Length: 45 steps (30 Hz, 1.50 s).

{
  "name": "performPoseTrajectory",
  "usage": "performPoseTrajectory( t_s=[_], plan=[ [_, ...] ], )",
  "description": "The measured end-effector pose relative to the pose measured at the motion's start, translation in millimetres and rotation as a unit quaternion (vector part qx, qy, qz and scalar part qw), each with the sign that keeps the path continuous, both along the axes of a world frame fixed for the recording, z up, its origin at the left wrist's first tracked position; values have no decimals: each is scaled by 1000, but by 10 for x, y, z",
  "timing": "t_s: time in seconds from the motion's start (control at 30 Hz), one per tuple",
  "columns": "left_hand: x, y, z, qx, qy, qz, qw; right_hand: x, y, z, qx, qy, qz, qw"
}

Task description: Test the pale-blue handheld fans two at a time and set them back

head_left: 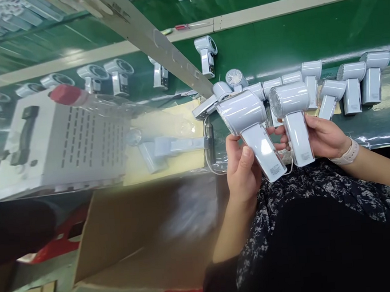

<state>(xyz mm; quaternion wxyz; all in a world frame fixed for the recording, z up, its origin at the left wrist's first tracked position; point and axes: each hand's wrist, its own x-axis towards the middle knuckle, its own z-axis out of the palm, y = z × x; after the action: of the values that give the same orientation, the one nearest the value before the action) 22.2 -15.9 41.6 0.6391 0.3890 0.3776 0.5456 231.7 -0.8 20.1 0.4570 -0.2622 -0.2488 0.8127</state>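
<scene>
My left hand [242,171] is closed around the handle of a pale blue handheld fan [252,128], its round head tilted up to the left. My right hand [321,135], with a pink watch band at the wrist, grips the handle of a second pale blue fan [293,117] held upright. The two fans sit side by side, nearly touching, over the near edge of the green conveyor belt [275,47]. A thin white cable [212,162] loops below the left fan.
Several more fans [351,86] stand in a row on the belt behind my hands, others [119,73] farther left. A grey metal box with a handle and red button [61,137] sits at left. A cardboard box [147,229] lies below the table. A diagonal metal rail [147,38] crosses overhead.
</scene>
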Motion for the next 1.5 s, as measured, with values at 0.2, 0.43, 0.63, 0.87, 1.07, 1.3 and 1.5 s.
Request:
performPoseTrajectory(
  t_s=[0.2, 0.43, 0.63, 0.87, 1.07, 1.3, 1.5],
  plan=[
    [-31, 72, 27, -56, -48, -13, 997, 3, 40, 29, -46, 37, 18, 998],
    [-2, 114, 52, -82, -79, -39, 993, -19, -17, 109, 6, 14, 73, 997],
    [10, 189, 103, -79, -90, -70, 990, -45, -20, 168, 36, 19, 34, 999],
    [28, 376, 143, -9, -36, -82, 996, -59, 74, 307, 105, -4, -64, 992],
    [93, 357, 95, 8, -1, -54, 999, -50, 72, 425, 130, -91, -134, 978],
    [94, 342, 25, 25, 34, -50, 998, -19, 80, 324, 109, -91, -189, 972],
    [128, 391, -32, 43, 23, -64, 997, -2, 96, 225, 87, -108, -182, 973]
  ],
)
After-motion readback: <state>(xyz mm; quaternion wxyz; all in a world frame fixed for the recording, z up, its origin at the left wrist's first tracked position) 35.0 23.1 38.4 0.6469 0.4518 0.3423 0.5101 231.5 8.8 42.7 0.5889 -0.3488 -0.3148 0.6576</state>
